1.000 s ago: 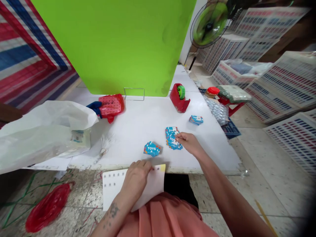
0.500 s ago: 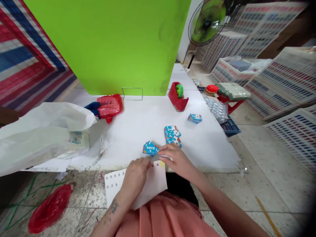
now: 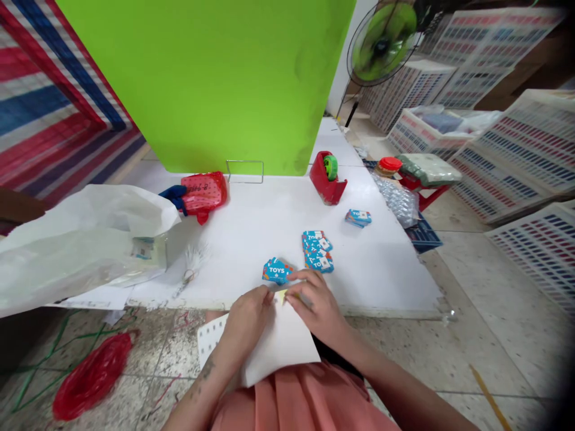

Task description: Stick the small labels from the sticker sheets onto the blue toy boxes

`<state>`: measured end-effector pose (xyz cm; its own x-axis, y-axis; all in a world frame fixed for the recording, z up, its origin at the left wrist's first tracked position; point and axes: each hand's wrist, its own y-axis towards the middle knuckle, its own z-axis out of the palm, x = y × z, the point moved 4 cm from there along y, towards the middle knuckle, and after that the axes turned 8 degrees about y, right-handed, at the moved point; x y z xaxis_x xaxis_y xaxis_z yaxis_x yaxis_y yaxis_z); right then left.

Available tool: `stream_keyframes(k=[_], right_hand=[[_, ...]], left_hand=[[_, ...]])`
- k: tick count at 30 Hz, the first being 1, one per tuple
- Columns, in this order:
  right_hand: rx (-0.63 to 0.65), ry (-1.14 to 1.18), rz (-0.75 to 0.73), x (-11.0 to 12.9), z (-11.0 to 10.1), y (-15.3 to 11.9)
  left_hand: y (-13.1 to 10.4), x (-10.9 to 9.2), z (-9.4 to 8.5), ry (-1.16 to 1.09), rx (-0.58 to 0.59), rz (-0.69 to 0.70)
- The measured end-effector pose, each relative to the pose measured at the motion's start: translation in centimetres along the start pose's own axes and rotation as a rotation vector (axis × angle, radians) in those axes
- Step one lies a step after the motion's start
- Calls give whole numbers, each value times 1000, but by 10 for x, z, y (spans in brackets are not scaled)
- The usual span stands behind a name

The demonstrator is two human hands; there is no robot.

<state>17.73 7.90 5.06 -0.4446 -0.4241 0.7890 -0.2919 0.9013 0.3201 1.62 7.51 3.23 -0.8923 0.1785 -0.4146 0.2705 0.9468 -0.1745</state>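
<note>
A white sticker sheet (image 3: 283, 347) with rows of small grey printed marks lies over my lap at the table's front edge. My left hand (image 3: 248, 317) grips it, fingers closed along its upper edge. At the sheet's yellow patch, the thumb and fingertips of my right hand (image 3: 318, 304) are pinched together; any small piece between them is too small to make out. Just beyond my fingertips lies a blue pile of cards (image 3: 277, 270) marked TOYS. To its right, more blue cards (image 3: 318, 251) are spread overlapping. A smaller stack of the cards (image 3: 358, 217) sits farther right.
A red tape dispenser (image 3: 327, 179) stands at the back right, near a wire stand (image 3: 245, 172) before a green panel (image 3: 202, 84). Left are a red pouch (image 3: 204, 194), a white plastic bag (image 3: 90, 239) and plastic fasteners (image 3: 191, 266). Crates (image 3: 507, 149) and a fan (image 3: 381, 45) stand beyond.
My right hand has drawn down from beside the cards to the sheet's yellow patch. The sheet has tilted, its lower right corner swinging right. The left hand keeps its hold.
</note>
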Motion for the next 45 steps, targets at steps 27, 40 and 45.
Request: stream_keyframes(k=[27,40,45], right_hand=[[263,31,445,-67,22,60],[158,-19,356,-62,23,53],[5,-158,90,-45,19,45]], left_hand=[[-9,-24,7,438,-55,365],[2,-26,9,457,-68,344],[4,-25,9,435,-74,346]])
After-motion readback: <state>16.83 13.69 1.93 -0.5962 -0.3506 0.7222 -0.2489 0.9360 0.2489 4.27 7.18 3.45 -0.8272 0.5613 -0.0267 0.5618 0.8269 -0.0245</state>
